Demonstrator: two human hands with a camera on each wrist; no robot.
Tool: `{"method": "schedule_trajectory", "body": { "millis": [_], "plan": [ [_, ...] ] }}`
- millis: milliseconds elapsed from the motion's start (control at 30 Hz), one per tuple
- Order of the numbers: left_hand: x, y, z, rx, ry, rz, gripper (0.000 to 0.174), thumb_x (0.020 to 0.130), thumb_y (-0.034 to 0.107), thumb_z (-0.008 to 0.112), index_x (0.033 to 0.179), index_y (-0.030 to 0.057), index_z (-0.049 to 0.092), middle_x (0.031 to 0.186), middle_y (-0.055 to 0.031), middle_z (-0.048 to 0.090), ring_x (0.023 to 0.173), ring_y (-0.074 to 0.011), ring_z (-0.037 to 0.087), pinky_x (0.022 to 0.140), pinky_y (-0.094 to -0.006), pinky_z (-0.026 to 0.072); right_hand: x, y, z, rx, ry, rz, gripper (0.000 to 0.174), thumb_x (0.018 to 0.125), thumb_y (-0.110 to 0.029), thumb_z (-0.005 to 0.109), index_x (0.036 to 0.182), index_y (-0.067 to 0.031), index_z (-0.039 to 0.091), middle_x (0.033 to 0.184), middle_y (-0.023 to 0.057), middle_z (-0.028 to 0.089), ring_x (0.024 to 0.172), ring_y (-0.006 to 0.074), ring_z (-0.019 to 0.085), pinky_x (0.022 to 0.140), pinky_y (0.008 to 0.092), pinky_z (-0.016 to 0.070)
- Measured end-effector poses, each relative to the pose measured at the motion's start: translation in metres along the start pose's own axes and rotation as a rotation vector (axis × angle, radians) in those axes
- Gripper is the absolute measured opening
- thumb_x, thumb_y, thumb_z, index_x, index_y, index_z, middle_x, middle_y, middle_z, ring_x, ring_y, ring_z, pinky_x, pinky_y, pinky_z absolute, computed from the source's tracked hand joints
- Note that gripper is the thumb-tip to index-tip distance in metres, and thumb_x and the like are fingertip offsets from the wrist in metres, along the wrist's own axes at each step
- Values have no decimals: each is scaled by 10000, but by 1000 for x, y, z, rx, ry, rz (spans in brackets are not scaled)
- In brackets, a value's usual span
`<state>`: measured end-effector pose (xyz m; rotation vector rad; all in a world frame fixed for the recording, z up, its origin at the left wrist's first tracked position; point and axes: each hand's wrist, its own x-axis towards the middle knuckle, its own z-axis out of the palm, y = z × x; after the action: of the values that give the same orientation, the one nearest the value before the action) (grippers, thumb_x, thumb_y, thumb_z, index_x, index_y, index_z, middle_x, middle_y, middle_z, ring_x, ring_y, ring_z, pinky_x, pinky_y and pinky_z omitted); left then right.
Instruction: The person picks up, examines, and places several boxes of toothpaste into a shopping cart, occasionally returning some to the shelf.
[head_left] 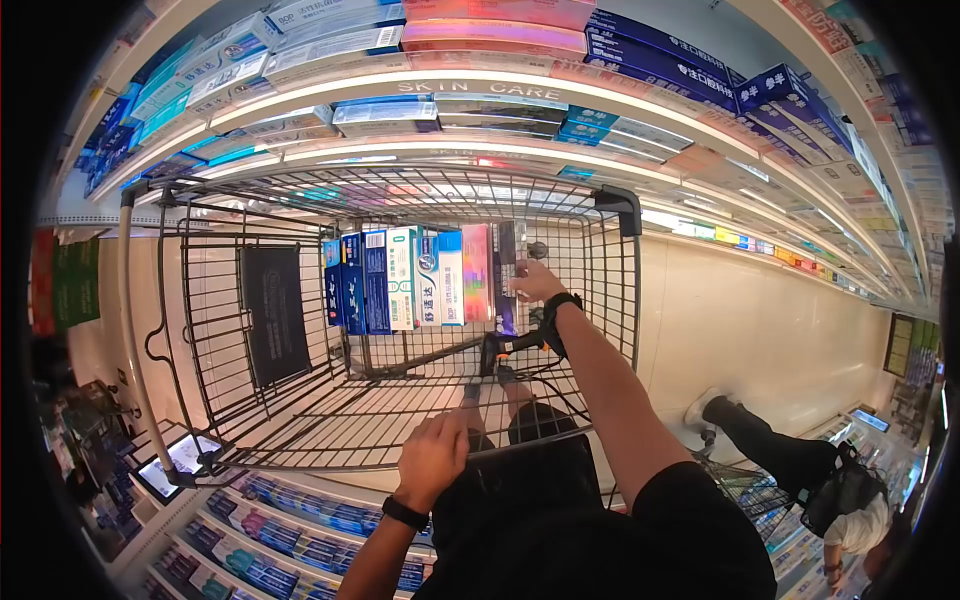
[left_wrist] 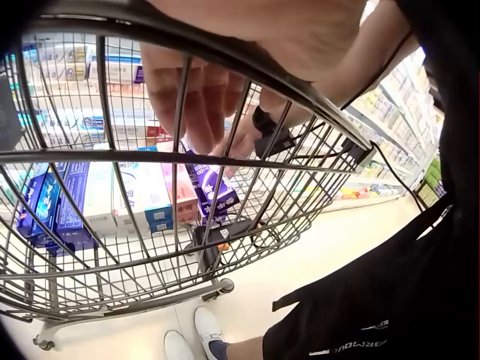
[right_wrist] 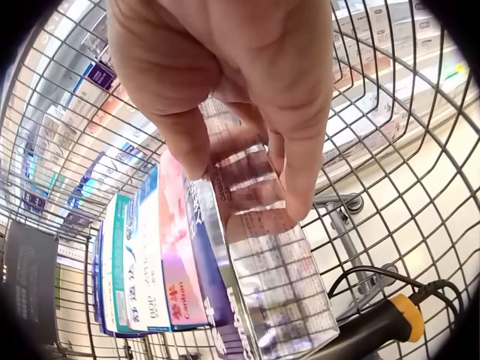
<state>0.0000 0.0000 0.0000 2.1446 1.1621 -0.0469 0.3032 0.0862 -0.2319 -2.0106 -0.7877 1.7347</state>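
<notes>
My right hand [head_left: 540, 284] reaches down into the shopping cart [right_wrist: 409, 112]. In the right wrist view its thumb and fingers grip the top of a shiny silver box [right_wrist: 281, 292], the outermost of a row of boxes. Next to it stand a purple box [right_wrist: 214, 304], a pink box [right_wrist: 180, 247], several white boxes [head_left: 428, 285] and dark blue boxes [head_left: 365, 285]. My left hand [head_left: 433, 455] lies over the cart's near rim [left_wrist: 247, 56], its fingers [left_wrist: 202, 105] bent down inside the wire. The silver box's lower end is hidden in the head view.
Shelves [head_left: 480, 90] of packed boxes run along the far side, and more shelves [head_left: 280, 510] stand close behind me. A black tool with an orange ring [right_wrist: 390, 326] and a cable lies in the cart. A person with a basket [head_left: 845, 490] stands at lower right.
</notes>
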Motion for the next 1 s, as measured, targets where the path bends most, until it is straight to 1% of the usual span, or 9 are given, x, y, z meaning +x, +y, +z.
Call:
{"method": "schedule_trajectory", "body": {
  "millis": [100, 167, 567, 733, 833, 867, 900, 967, 1000],
  "plan": [
    [18, 1, 7, 8, 6, 1, 312, 857, 187, 603, 1129, 34, 596, 979, -135, 651, 889, -315, 628, 771, -408, 518, 47, 31, -6, -496, 243, -194, 387, 844, -297, 615, 1014, 51, 627, 876, 234, 652, 847, 341, 646, 764, 406, 496],
    [13, 3, 4, 21, 0, -3, 307, 860, 189, 599, 1124, 31, 598, 978, -134, 652, 886, -314, 628, 769, -408, 518, 0, 0, 6, -46, 165, -61, 385, 843, -310, 585, 956, 55, 632, 858, 239, 650, 809, 360, 637, 744, 421, 491],
    [7, -2, 10, 114, -4, 65, 268, 854, 189, 582, 1059, 18, 593, 902, -120, 639, 824, -289, 622, 732, -395, 509, 4, 11, 22, -220, 241, -122, 468, 854, -329, 583, 1070, 86, 597, 858, 215, 663, 775, 342, 647, 717, 411, 499],
    [3, -4, 12, 131, 10, 113, 246, 885, 216, 554, 1043, 33, 598, 876, -123, 633, 815, -298, 627, 704, -404, 517, -9, 2, 1, -312, 270, -190, 393, 876, -332, 595, 1003, 40, 617, 758, 134, 632, 573, 222, 600, 561, 356, 492],
    [3, -1, 9, 153, -35, 89, 239, 897, 225, 547, 1034, 37, 603, 852, -128, 630, 790, -310, 632, 668, -410, 522, -69, -40, -34, -142, 65, -267, 374, 889, -332, 599, 1040, 9, 623, 767, 70, 574, 676, 153, 553, 585, 296, 497],
    [4, -2, 10, 166, -34, 108, 238, 902, 232, 547, 1025, 37, 604, 842, -130, 630, 777, -313, 633, 656, -413, 522, -99, -53, -38, -67, 173, -480, 395, 882, -337, 572, 771, 36, 502, 713, 166, 555, 707, 308, 555, 662, 424, 435],
    [3, -3, 10, 181, -36, 128, 237, 906, 238, 547, 1017, 37, 605, 831, -131, 630, 765, -316, 634, 644, -416, 521, -124, -65, -49, -152, 235, -662, 363, 890, -316, 574, 878, 47, 584, 814, 176, 620, 771, 294, 605, 702, 398, 468],
    [2, -3, 10, 168, -48, 152, 257, 935, 277, 527, 995, 39, 605, 809, -131, 631, 763, -316, 634, 646, -420, 520, -173, -76, -65, -32, 276, -572, 442, 897, -300, 593, 1204, 17, 589, 1050, 187, 666, 945, 285, 643, 807, 344, 497],
    [2, -4, 12, 166, -35, 176, 271, 941, 292, 525, 992, 38, 605, 818, -135, 635, 769, -317, 635, 649, -419, 520, -202, -80, -72, 7, 325, -610, 418, 904, -263, 600, 1204, 27, 578, 1025, 168, 676, 932, 248, 646, 795, 338, 499]
  ]
}}
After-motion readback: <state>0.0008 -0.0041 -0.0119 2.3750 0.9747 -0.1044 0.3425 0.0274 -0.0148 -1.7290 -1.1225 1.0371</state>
